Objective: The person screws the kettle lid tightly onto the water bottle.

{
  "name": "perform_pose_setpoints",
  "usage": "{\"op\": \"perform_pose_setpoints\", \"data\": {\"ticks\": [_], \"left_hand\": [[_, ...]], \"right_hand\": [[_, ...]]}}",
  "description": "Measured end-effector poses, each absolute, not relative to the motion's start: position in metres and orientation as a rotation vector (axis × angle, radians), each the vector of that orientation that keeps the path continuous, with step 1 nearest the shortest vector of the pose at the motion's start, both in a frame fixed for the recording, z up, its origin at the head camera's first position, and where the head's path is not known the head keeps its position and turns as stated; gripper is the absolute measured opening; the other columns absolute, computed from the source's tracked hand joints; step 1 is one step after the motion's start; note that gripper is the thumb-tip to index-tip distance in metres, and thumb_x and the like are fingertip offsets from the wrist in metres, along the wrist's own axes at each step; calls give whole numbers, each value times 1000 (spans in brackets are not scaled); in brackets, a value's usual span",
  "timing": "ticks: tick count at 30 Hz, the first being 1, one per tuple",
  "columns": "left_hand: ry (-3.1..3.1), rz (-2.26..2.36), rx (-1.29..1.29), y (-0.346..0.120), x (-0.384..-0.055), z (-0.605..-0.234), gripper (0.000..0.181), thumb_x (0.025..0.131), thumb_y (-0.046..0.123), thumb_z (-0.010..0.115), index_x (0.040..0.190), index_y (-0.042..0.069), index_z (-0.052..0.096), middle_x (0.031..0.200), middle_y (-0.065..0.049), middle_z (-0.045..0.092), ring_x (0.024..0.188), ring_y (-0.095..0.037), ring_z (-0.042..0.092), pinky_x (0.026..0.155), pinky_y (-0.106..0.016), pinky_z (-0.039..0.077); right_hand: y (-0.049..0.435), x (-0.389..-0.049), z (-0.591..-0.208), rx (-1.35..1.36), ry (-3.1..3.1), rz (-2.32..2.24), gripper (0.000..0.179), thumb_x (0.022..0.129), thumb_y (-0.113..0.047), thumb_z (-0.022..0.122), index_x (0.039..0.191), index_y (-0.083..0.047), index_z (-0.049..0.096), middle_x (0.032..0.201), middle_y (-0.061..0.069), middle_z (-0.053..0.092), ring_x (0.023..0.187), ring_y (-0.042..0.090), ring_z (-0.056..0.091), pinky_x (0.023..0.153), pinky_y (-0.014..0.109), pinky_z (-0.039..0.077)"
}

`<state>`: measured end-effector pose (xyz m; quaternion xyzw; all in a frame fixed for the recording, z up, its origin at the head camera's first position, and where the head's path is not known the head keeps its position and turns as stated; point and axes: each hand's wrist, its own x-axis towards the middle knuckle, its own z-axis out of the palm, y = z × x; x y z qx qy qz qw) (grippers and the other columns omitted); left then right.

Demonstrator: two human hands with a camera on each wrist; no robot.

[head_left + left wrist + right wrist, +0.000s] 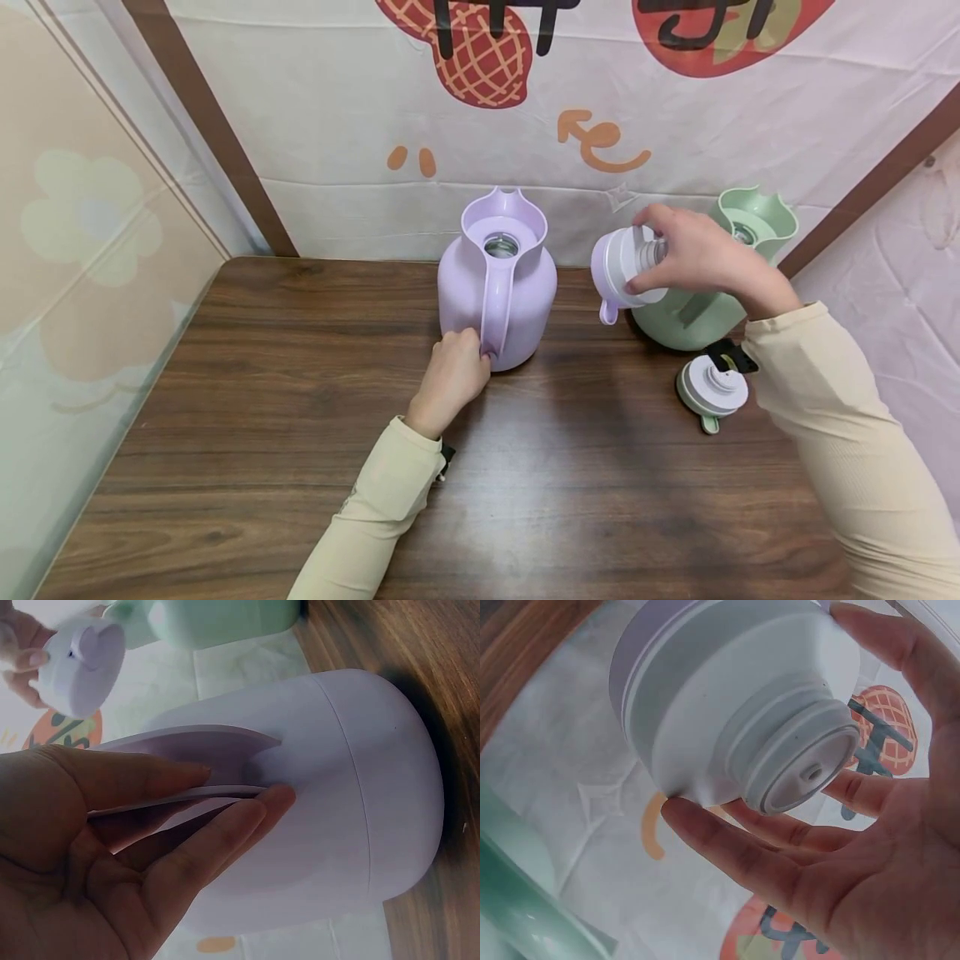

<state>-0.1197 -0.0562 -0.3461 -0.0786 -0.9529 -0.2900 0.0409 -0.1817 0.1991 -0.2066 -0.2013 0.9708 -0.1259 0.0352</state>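
Wood-grain table (300,500) against printed cloth backdrop (337,100). Lilac jug (527,296), uncapped, upright at upper centre; left hand (453,368) pinches low on its handle (496,304) — probably to steady it. Upper right: right hand (701,254), fingers spread round lilac-and-white stopper (618,262), holds it sideways, threaded plug (802,761) toward palm. Green jug (671,321) behind, uncapped; green-trimmed stopper (712,387) lies plug-up on table — perhaps keeping plug clean.

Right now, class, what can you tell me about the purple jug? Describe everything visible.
The purple jug looks like smooth plastic: a rounded body with a thin seam near its base, a flared collar with two far-side peaks, and a long handle. It is lidless, its round opening shiny inside. It stands upright on the table before the patterned backdrop, left of the green jug. The left hand pinches the handle's lower part.
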Motion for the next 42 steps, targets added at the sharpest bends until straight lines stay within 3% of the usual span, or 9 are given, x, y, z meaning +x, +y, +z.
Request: {"op": "perform_pose_setpoints", "data": {"ticks": [8,22,42], "left_hand": [[-2912,-889,-237,-56,-120,-348,14,76,1,57,63,-4,57,67,-22,60,63,-41,60,60,-49,45],[-2917,-878,-230,-55,-119,-346,13,76,1,59,64,-4,57,65,-20,59,59,-37,58,56,-47,45],[-2904,-903,-233,-56,-119,-346,15,76,0,58,61,-3,56,63,-18,58,57,-36,57,56,-47,45]], "right_hand": [[188,-186,-185,-551,2950,-430,65,71,-27,74,121,-2,42,111,26,50,95,37,47,77,47,40],[167,-197,-162,-563,2976,-555,73,67,-28,76,124,-1,39,114,26,50,100,35,48,83,45,36],[129,-204,-150,-516,2969,-670,75,68,-32,76,124,-5,34,119,15,48,101,28,45,80,40,35]]}}
